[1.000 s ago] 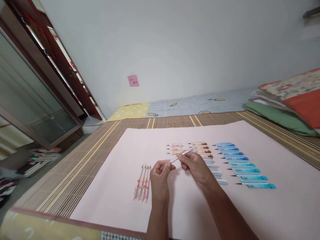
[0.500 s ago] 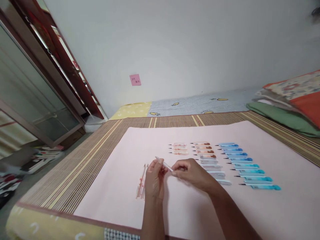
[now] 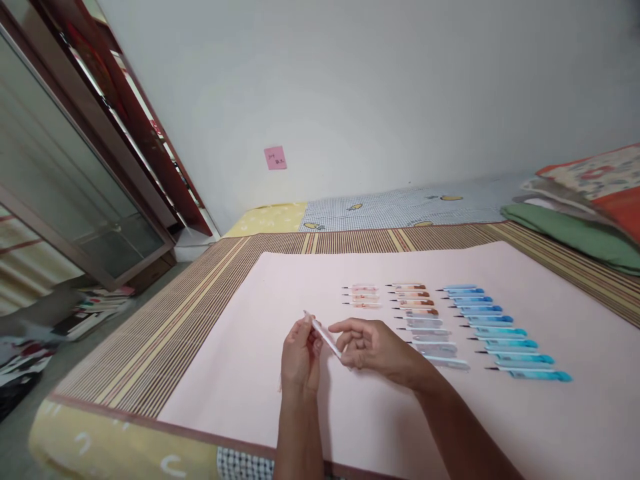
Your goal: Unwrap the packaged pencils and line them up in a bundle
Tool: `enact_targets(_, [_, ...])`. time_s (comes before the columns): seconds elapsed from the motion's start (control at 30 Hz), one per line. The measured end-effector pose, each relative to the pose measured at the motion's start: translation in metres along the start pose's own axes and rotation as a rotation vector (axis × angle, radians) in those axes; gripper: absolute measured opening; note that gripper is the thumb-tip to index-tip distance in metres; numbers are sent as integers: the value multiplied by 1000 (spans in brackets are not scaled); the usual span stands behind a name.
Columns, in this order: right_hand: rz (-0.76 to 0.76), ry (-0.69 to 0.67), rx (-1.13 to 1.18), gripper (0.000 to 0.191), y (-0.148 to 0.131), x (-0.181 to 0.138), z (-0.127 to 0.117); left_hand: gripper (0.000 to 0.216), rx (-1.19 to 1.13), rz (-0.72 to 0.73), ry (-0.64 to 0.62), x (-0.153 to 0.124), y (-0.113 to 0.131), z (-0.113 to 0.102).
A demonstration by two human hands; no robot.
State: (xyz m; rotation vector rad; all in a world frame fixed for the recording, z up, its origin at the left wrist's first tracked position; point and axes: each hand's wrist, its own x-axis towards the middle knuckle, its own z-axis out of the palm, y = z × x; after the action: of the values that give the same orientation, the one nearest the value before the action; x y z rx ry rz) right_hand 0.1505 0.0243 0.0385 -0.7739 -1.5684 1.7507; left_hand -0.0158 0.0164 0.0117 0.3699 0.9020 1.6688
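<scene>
Treat pen [image 3: 327, 339] over paper [image 3: 240, 333] as prob. light, stiff, slick; hold mid-barrel. L hand [image 3: 300, 355]: grip pinching pen. R hand [image 3: 376, 350]: grip at pen end, hold unclear.

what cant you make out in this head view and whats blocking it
All in the head view:
Part of the held white pen: covered by the left hand's fingers.
Tip of the nearest clear pen: behind the right hand and wrist.
Writing on the pink note: too small to read.
Far side of the orange patterned cloth: cut off by the right edge.
</scene>
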Motion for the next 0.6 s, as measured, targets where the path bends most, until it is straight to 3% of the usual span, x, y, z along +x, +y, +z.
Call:
enact_targets(0.17, [-52,-63,-11,46,-2,-4,3,20,-90,-13,19,5,-1,-2])
enact_targets(0.3, [-29,-35,-72,40,-10,-7,11,17,-144,-76,30,5,-1,0])
enact_targets(0.47, [-104,39,-243,26,-21,-9,27,20,-180,-161,-44,-3,3,7])
enact_targets(0.6, [-144,47,-301,27,-21,-9,33,21,-166,-251,-143,-10,7,11])
